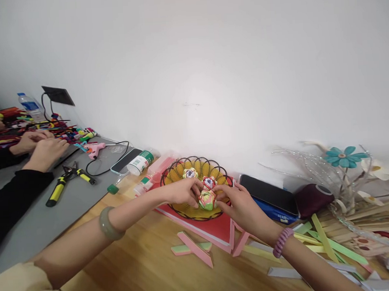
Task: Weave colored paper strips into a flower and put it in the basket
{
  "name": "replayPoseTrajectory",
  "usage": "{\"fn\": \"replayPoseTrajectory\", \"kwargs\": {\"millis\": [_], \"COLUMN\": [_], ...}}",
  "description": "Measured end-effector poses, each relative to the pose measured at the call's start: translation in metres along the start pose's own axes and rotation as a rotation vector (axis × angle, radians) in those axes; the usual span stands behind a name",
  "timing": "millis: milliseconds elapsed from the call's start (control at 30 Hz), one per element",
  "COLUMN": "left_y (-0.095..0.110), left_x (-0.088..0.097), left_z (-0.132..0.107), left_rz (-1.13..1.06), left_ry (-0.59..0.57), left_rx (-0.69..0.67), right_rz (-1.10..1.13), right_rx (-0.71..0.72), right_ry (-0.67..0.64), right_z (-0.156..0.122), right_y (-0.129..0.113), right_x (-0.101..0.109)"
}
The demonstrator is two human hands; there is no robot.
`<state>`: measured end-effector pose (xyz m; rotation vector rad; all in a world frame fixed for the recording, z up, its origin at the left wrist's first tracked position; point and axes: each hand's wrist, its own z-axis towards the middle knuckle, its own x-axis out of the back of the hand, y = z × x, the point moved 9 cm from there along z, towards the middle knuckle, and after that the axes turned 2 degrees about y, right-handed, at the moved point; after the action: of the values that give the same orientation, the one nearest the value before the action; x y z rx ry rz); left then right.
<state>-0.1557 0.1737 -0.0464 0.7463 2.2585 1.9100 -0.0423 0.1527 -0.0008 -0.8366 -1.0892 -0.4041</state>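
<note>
Over a yellow woven basket (177,210) with a dark looped rim, my two hands meet around a folded-paper ball (207,200) in green, pink and yellow strips. The curled fingers of my left hand (184,192) are at its left side. On the other side, the thumb and fingertips of my right hand (235,201) grip its right edge. Just behind it in the basket lies a red and white paper ball (209,182). A yellow and white ball (190,174) rests farther back, partly behind my left hand.
A red sheet (216,232) lies under the basket. Crossed paper strips (191,249) are in front; more strips (339,246) lie right. A black phone (268,194) sits beside the basket. At left are bottles (140,162), pliers (69,177), a pink glue gun (95,150) and another person's hands (45,150).
</note>
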Motion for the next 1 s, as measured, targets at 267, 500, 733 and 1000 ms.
{"fn": "replayPoseTrajectory", "kwargs": {"millis": [267,500,733,1000], "left_y": [-0.001,0.001,0.005,0.032], "left_x": [0.004,0.002,0.002,0.063], "left_z": [-0.012,-0.007,-0.004,-0.021], "left_rz": [-0.257,-0.253,-0.15,0.08], "left_ry": [0.093,0.056,0.066,0.592], "left_rx": [0.011,0.013,-0.028,-0.3], "right_rz": [0.106,0.108,0.059,0.009], "right_rx": [-0.052,-0.046,0.026,0.078], "right_ry": [0.081,0.085,0.054,0.021], "right_z": [-0.006,-0.011,-0.012,-0.014], "right_y": [0.006,0.009,0.007,0.0], "right_x": [0.008,0.002,-0.002,-0.001]}}
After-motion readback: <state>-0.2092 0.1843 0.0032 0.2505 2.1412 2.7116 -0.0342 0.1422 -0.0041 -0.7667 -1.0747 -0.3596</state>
